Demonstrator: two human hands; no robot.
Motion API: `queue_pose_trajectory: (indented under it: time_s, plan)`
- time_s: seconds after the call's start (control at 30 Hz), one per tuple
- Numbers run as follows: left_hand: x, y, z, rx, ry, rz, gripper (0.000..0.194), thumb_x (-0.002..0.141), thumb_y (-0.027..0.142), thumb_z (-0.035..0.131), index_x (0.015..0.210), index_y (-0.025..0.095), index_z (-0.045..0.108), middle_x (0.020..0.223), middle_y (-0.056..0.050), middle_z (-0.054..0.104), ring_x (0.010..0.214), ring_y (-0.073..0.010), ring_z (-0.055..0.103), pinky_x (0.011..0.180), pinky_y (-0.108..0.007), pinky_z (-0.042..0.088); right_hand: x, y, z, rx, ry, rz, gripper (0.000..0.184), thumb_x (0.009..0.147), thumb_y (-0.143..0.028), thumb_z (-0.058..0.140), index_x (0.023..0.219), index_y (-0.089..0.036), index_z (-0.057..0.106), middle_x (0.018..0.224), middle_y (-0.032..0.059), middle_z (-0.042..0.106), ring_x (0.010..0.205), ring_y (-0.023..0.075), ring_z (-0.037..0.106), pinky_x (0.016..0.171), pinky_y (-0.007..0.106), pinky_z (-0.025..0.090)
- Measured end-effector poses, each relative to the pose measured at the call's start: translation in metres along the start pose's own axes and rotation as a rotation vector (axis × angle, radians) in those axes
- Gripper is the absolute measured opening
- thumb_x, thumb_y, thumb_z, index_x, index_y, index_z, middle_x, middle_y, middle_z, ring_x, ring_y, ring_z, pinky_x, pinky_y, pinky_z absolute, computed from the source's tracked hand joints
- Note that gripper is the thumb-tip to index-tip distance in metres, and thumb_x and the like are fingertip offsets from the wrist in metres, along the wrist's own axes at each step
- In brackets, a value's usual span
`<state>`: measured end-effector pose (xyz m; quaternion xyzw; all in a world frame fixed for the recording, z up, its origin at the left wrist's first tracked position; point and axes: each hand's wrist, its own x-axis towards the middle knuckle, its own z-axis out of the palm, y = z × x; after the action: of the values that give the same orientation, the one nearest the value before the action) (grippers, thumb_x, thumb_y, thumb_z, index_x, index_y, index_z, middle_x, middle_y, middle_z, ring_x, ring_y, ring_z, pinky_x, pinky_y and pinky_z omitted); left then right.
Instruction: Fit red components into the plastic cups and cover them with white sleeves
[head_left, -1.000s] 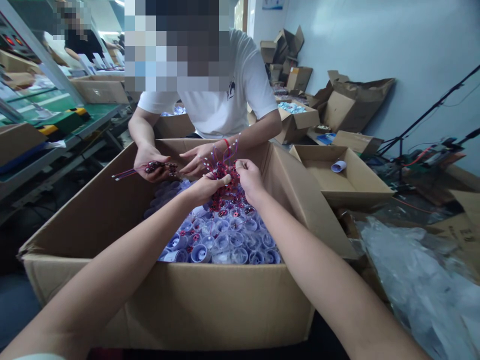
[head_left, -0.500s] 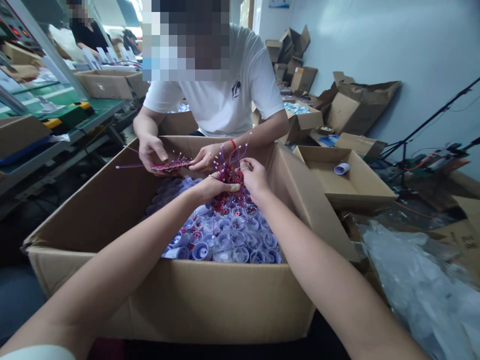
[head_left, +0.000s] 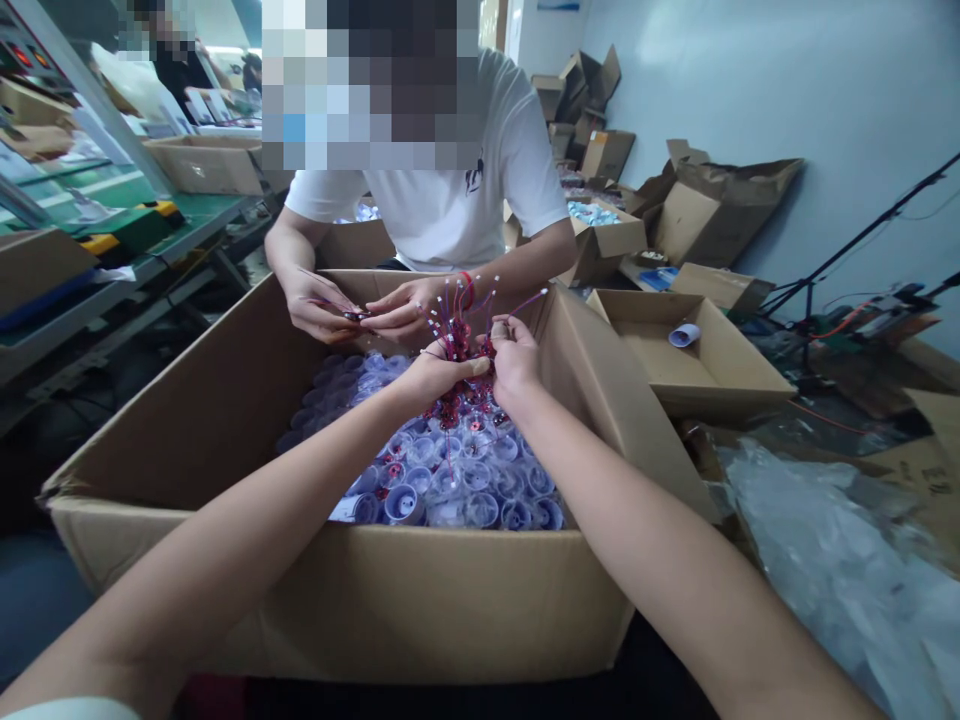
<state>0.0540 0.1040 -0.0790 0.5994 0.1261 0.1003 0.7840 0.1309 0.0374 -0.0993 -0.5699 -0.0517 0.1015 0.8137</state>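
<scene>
My left hand (head_left: 435,378) is closed around a bunch of small red circuit boards (head_left: 454,345) with thin red and purple wires. White connectors tip the wires, which fan upward. Beside it, my right hand (head_left: 517,362) pinches at the bunch's right side; a wire sticks out above its fingers, and what lies within the pinch is mostly hidden. Both hands are over a large cardboard box (head_left: 450,590). Inside lie many pale purple plastic cups (head_left: 405,503), some in clear wrap, with more red boards scattered among them.
Across the box, a co-worker's hands (head_left: 390,312) hold a small dark board. A shallow carton (head_left: 675,395) with one purple cup (head_left: 684,336) stands to the right, near clear plastic bags (head_left: 832,560). A green-topped workbench (head_left: 202,215) runs along the left.
My right hand has shifted slightly right and up, and a wire now slants out above it. The co-worker's hands have come together; the strip of boards held there earlier no longer shows.
</scene>
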Motion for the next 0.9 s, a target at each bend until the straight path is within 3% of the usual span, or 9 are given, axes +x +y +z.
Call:
queue_pose_trajectory:
  time_s: [0.17,0.3,0.5,0.7,0.9]
  plan:
    - [0.005,-0.002,-0.005,0.045,0.056,-0.003,0.037,0.044,0.020,0.083,0.077,0.016,0.065,0.063,0.002,0.065,0.055,-0.0099,0.057,0.054,-0.022,0.046,0.000,0.003,0.003,-0.051,-0.096,-0.135,0.013,0.078,-0.024,0.052,0.089,-0.019,0.055,0.074,-0.0018,0.060,0.068,0.0107,0.060,0.064,0.023,0.048]
    - [0.009,-0.004,-0.011,0.073,0.088,-0.076,0.033,0.045,0.021,0.082,0.073,0.015,0.064,0.061,0.001,0.065,0.052,-0.0121,0.058,0.047,-0.022,0.044,-0.001,0.009,0.002,-0.087,-0.172,-0.096,0.018,0.074,-0.019,0.052,0.092,-0.020,0.055,0.075,-0.0022,0.061,0.069,0.0105,0.058,0.066,0.024,0.047]
    - [0.011,-0.005,-0.012,0.057,0.049,-0.080,0.039,0.042,0.023,0.083,0.077,0.015,0.066,0.061,0.001,0.065,0.049,-0.0114,0.058,0.046,-0.022,0.045,0.000,0.008,0.000,-0.140,-0.104,-0.144,0.011,0.066,-0.015,0.054,0.076,-0.019,0.055,0.064,-0.0052,0.054,0.062,0.0094,0.052,0.060,0.021,0.043]
    - [0.004,0.002,-0.006,0.097,0.066,-0.077,0.033,0.046,0.026,0.082,0.070,0.014,0.063,0.054,0.001,0.061,0.045,-0.0116,0.055,0.043,-0.023,0.043,-0.005,0.004,0.000,-0.227,-0.071,-0.246,0.006,0.064,-0.016,0.052,0.069,-0.018,0.055,0.061,-0.0051,0.053,0.060,0.0099,0.049,0.060,0.021,0.041]
    - [0.004,0.003,-0.009,0.111,0.053,-0.059,0.033,0.044,0.025,0.082,0.068,0.014,0.062,0.054,0.002,0.061,0.046,-0.0115,0.057,0.044,-0.021,0.043,-0.004,-0.003,-0.002,-0.167,-0.049,-0.140,0.014,0.064,-0.015,0.052,0.077,-0.017,0.057,0.064,-0.0041,0.055,0.062,0.0097,0.051,0.063,0.022,0.042]
